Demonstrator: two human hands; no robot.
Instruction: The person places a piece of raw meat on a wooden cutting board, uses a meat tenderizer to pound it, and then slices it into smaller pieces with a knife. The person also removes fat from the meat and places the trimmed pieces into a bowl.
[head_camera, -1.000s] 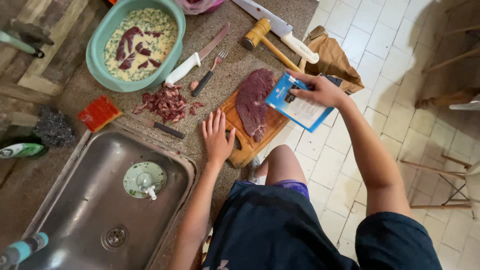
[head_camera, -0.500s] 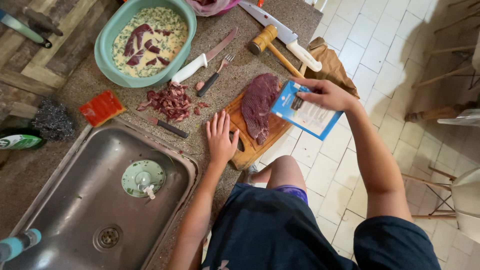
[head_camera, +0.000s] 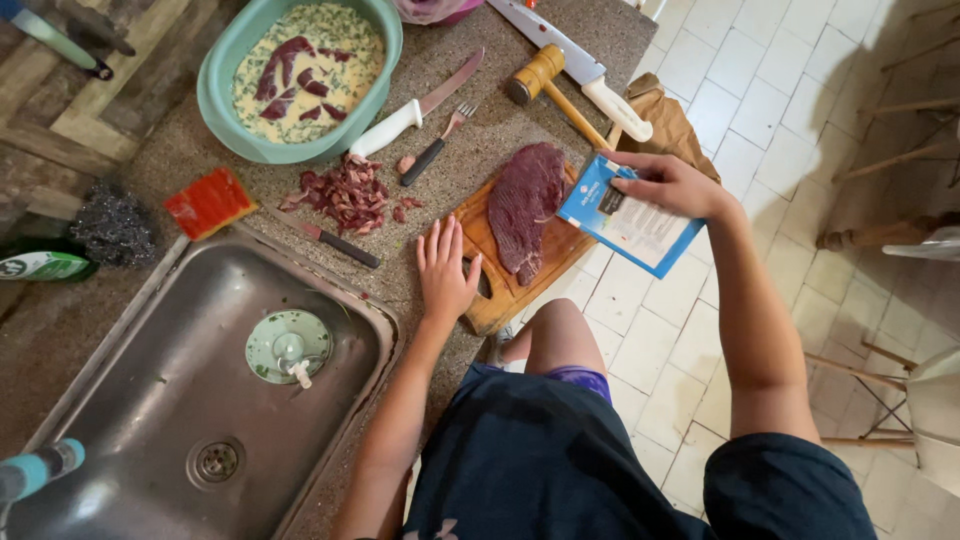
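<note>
Holding a blue and white carton (head_camera: 630, 222) tilted over the far edge of the wooden cutting board (head_camera: 500, 285), the right hand (head_camera: 668, 183) grips it from above, fingers closed round its upper corner. The carton's lower corner points toward the slab of raw meat (head_camera: 527, 205), which lies on the board with its long axis running away from the person, just left of the carton. Whether anything is pouring out cannot be told at this resolution. The left hand (head_camera: 444, 268) lies flat and released, fingers spread, palm down on the tabletop (head_camera: 470, 140) at the board's near left edge, touching or nearly touching it. The right hand is the nearer to the meat. A wooden mallet (head_camera: 548, 88) lies beyond the board, near it.
</note>
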